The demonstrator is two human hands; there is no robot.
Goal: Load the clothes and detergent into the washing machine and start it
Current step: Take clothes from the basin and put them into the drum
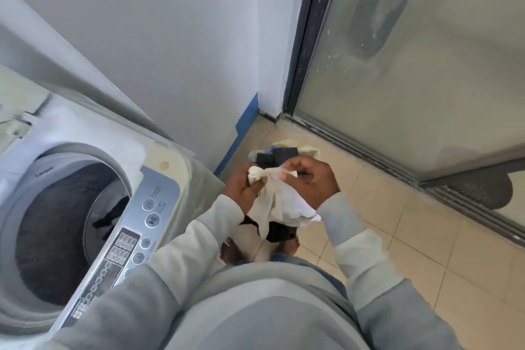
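Both my hands, left (244, 187) and right (312, 182), are gripping a white garment (281, 204) beside the washing machine (159, 199), partly hiding the clothes pile (279, 155).

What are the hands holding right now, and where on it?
Both hold a white cloth: the left hand grips a bunched end, and the right hand pinches its upper edge. A dark garment hangs below.

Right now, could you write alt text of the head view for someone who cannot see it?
Both hands, left hand and right hand, grip a white cloth above a pile of clothes on the tiled floor. To the left stands an open top-loading washing machine with a dark garment in its drum.
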